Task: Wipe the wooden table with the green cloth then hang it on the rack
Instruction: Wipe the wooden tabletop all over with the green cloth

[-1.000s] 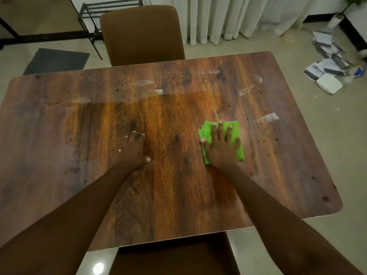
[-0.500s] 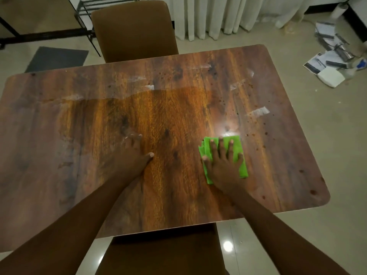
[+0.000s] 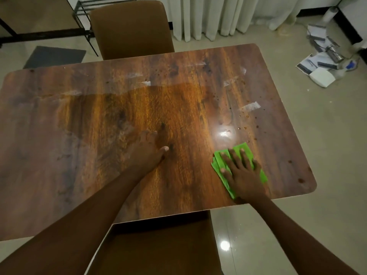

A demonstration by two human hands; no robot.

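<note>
The wooden table [image 3: 99, 124] fills most of the view, with dull smears and dark specks on its far and right parts. A folded green cloth [image 3: 219, 163] lies flat near the table's near right corner. My right hand [image 3: 243, 173] presses down on the cloth with fingers spread, covering most of it. My left hand [image 3: 148, 151] rests flat on the bare wood near the middle, holding nothing. A black metal rack [image 3: 83, 8] stands on the floor beyond the table, at the top left, partly hidden by a chair.
A brown chair [image 3: 131, 26] stands at the table's far side and another brown chair [image 3: 158, 251] at the near side below my arms. Papers and a white box [image 3: 322, 76] lie on the floor to the right. White curtains [image 3: 218, 14] hang behind. A dark mat [image 3: 53, 56] lies at left.
My right hand has slid the green cloth toward me and to the right, nearer the table's near right corner. My left hand has stayed flat on the wood.
</note>
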